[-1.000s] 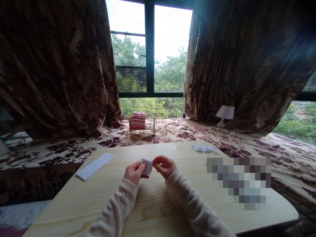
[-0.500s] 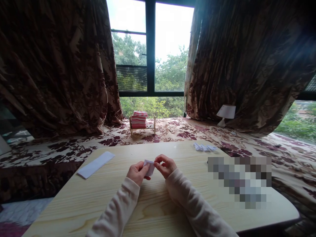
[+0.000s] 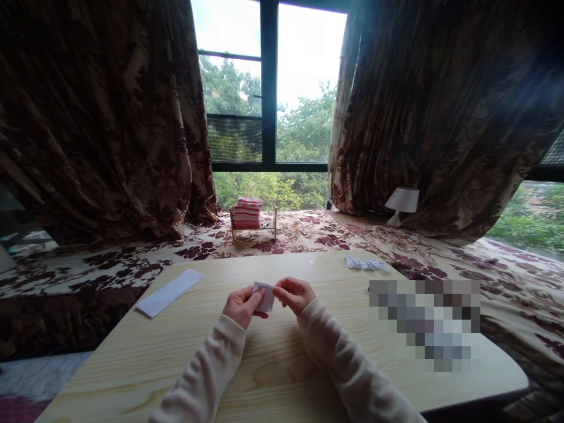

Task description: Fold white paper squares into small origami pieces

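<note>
A small folded piece of white paper (image 3: 265, 299) is held above the middle of the table. My left hand (image 3: 242, 304) grips it from the left, thumb on its face and fingers behind. My right hand (image 3: 295, 294) pinches at the paper's upper right edge with thumb and forefinger. To the left lies a long strip of folded white paper (image 3: 171, 292), flat on the table. Several small folded white paper pieces (image 3: 363, 262) sit in a row at the table's far right.
The pale wooden table (image 3: 176, 358) has a pixelated patch on its right side. Behind it, a flowered cover bears a small rack (image 3: 253, 226) with stacked pink striped cloths (image 3: 247, 212) and a white lamp (image 3: 402, 201). Dark curtains (image 3: 101, 117) flank the window.
Both hands keep their hold on the folded paper, with its face turned slightly more toward me. The view has shifted very slightly; the other things lie where they were.
</note>
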Available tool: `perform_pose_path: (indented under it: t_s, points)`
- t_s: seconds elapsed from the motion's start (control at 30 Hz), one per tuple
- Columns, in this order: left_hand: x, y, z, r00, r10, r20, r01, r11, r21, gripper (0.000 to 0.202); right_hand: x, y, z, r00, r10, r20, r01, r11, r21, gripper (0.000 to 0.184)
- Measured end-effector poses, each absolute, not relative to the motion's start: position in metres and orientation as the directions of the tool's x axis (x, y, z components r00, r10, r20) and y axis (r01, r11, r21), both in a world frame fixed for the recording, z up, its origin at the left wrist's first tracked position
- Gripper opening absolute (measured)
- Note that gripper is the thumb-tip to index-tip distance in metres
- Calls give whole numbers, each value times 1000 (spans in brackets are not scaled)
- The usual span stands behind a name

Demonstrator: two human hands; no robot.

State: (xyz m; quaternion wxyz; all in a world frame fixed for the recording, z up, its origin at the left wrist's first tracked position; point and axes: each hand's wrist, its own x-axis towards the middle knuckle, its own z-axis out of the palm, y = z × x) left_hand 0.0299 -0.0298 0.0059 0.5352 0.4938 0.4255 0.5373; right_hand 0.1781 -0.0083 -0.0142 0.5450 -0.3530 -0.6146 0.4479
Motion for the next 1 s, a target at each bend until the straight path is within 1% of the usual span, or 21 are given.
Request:
perform_pose_path:
  t_s: [0.27, 0.47, 0.63, 0.9, 1.0]
  points:
    - [31, -31, 7, 58, 997, 56, -170, -45, 984, 43, 177, -14, -10, -118, 916, 382, -51, 379, -924, 22]
    - [27, -29, 8, 59, 998, 22, -184, -11, 983, 39, 177, -14, -6, -76, 932, 354, -67, 349, -935, 29]
    - [26, -29, 8, 75, 997, 4, -199, 11, 980, 39, 176, -14, -6, -87, 931, 356, -63, 351, -934, 26]
    - [33, -34, 5, 108, 994, 24, -226, 1, 974, 44, 176, -10, -11, -32, 931, 364, -31, 364, -931, 27]
    - [33, -34, 5, 70, 995, 76, -215, -60, 975, 55, 176, -9, -13, -24, 929, 370, -11, 370, -929, 27]
